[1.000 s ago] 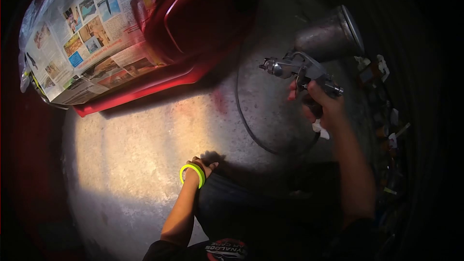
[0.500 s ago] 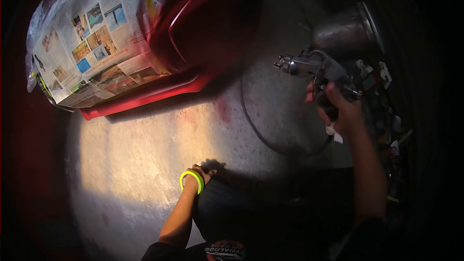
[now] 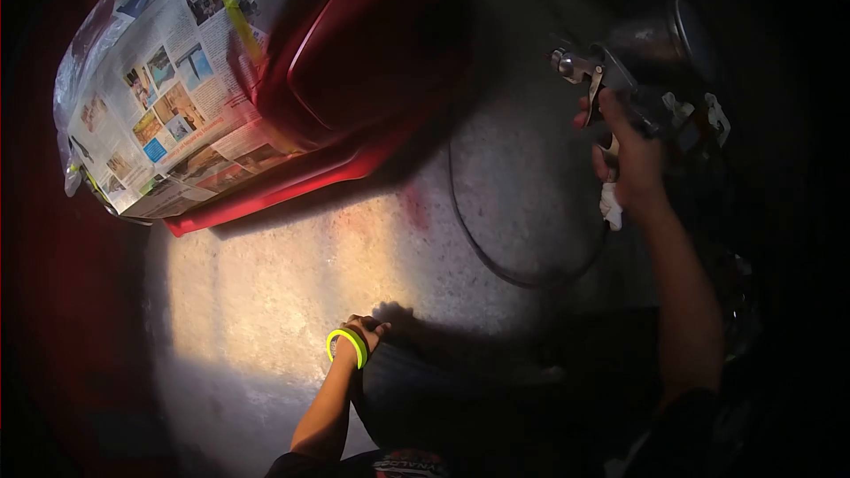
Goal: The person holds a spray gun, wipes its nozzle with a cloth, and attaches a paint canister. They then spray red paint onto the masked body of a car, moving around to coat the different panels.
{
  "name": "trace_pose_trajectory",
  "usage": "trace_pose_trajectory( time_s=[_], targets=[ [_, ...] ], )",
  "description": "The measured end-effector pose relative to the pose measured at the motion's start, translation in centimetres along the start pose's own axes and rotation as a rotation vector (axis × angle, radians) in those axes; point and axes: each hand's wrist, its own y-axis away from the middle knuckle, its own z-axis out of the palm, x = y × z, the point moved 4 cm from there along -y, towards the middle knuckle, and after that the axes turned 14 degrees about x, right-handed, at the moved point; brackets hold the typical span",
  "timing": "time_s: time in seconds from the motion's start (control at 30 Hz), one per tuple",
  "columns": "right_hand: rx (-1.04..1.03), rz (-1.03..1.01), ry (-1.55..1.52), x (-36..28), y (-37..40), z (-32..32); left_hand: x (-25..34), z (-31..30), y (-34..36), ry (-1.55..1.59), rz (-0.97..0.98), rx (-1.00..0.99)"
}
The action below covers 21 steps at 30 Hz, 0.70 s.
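My right hand (image 3: 636,155) is wrapped around the grip of a metal spray gun (image 3: 595,71), its fingers near the trigger. The gun's metal paint cup (image 3: 651,42) sits tilted in the dim upper right, and the nozzle faces left. White wrapping (image 3: 611,205) covers the lower end of the grip, where a dark hose (image 3: 522,281) hangs in a loop. Low in the middle, my left hand (image 3: 365,329) hovers above the floor, its fingers loosely bent, thumb apart, with nothing visible in them. A neon yellow band (image 3: 359,350) circles that wrist.
At the upper left stands a glossy red car body panel (image 3: 372,62), partly masked with newspaper (image 3: 168,115), yellow tape (image 3: 235,4) and clear plastic (image 3: 84,62). Red overspray marks the concrete floor (image 3: 283,292). Dark clutter fills the right side.
The spray gun in my right hand has shifted slightly right and turned, its nozzle end now darker. The view has moved a little; my left hand stays almost in place.
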Motion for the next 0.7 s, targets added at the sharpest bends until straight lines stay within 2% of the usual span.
trace_pose_trajectory(
  time_s=[0.17, 0.3, 0.37, 0.47, 0.57, 0.67, 0.7],
  targets=[
    [-0.203, 0.029, 0.025, 0.8, 0.8, 1.0, 1.2, -0.5, 0.0, -0.028, -0.005, 0.013],
    [-0.281, 0.025, -0.025, 0.5, 1.0, 1.9, 2.0, -1.4, 0.3, -0.038, -0.009, -0.024],
    [-0.266, 0.055, -0.106, 0.1, 0.9, 2.5, 0.6, 0.0, -0.3, -0.037, -0.023, -0.027],
    [-0.276, 0.133, -0.047, 0.6, -1.4, 2.3, 0.5, -0.5, 0.1, -0.015, -0.036, 0.006],
    [-0.086, 0.201, -0.007, 2.7, -4.0, 2.3, 0.0, -0.5, 0.4, 0.011, -0.046, 0.036],
    [0.028, 0.224, -0.013, 3.6, -5.0, 2.3, -0.5, -0.5, 0.4, 0.044, -0.055, 0.000],
    [0.001, 0.212, -0.025, 3.4, -5.1, 2.4, -0.6, -0.5, 0.5, 0.056, -0.060, -0.021]
  ],
)
